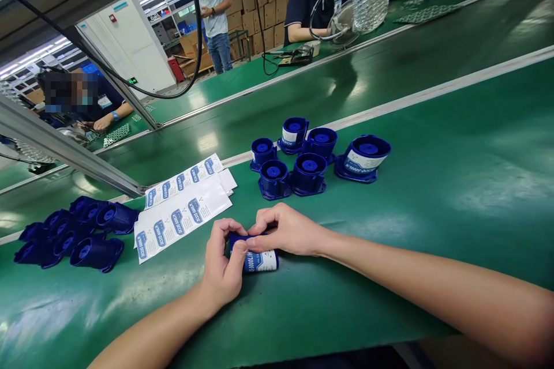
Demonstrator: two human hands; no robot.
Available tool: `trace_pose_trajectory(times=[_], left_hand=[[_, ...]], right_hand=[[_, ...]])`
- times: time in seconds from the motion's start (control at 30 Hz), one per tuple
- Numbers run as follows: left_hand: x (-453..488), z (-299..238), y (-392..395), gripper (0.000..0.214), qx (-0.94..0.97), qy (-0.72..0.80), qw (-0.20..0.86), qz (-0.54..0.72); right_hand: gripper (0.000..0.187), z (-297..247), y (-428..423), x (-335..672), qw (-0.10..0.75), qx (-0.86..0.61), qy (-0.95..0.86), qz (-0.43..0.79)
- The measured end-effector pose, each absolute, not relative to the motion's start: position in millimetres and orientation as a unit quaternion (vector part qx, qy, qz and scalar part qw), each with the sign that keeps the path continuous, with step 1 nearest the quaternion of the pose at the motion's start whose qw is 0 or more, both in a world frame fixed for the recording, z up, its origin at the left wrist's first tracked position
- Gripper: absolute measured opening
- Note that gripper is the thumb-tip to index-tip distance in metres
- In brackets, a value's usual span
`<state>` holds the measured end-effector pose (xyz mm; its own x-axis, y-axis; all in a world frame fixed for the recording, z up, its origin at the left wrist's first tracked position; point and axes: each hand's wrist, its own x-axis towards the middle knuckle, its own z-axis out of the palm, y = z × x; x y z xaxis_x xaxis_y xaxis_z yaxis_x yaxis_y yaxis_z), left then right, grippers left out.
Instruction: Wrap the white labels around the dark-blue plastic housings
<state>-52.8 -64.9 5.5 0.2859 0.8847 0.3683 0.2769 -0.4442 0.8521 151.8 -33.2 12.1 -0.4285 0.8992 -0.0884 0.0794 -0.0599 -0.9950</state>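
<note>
My left hand (225, 262) is closed around one end of a dark blue plastic housing (273, 261) that lies on its side on the green bench. A white and blue label (258, 262) covers part of its curved wall. Pressed against the label and the housing's upper side are the fingers of my right hand (283, 232), bent and close to my left thumb. Left of my hands lie sheets of the same printed labels (182, 222). The far end of the housing is hidden behind my fingers.
Several blue housings (309, 164) stand upright beyond my hands, some labelled. More blue housings (97, 253) are grouped at the left. A metal post (78, 155) rises behind the label sheets. Across the conveyor (242, 112), people (298, 11) sit at work.
</note>
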Motion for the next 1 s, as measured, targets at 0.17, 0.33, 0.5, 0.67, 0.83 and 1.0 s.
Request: trace_pose_trajectory(times=[0.17, 0.33, 0.5, 0.67, 0.83, 1.0], left_hand=[[-54, 4, -59, 0.040, 0.720, 0.386, 0.369, 0.443], [-54, -1, -57, 0.047, 0.681, 0.401, 0.417, 0.449], [-51, -4, -61, 0.049, 0.676, 0.398, 0.420, 0.456], [-50, -4, -65, 0.043, 0.702, 0.370, 0.395, 0.463], [-51, -7, -66, 0.041, 0.730, 0.349, 0.359, 0.464], [-51, -7, -65, 0.039, 0.740, 0.342, 0.347, 0.464]], right_hand=[[0.042, 20, -41, 157, 0.364, -0.409, -0.652, 0.525], [0.076, 22, -60, 154, 0.317, -0.366, -0.816, 0.317], [0.051, 10, -66, 137, 0.291, -0.407, -0.840, 0.211], [0.036, 18, -65, 135, 0.345, -0.431, -0.774, 0.311], [0.038, 25, -65, 137, 0.348, -0.437, -0.727, 0.400], [0.041, 25, -60, 138, 0.345, -0.445, -0.682, 0.467]])
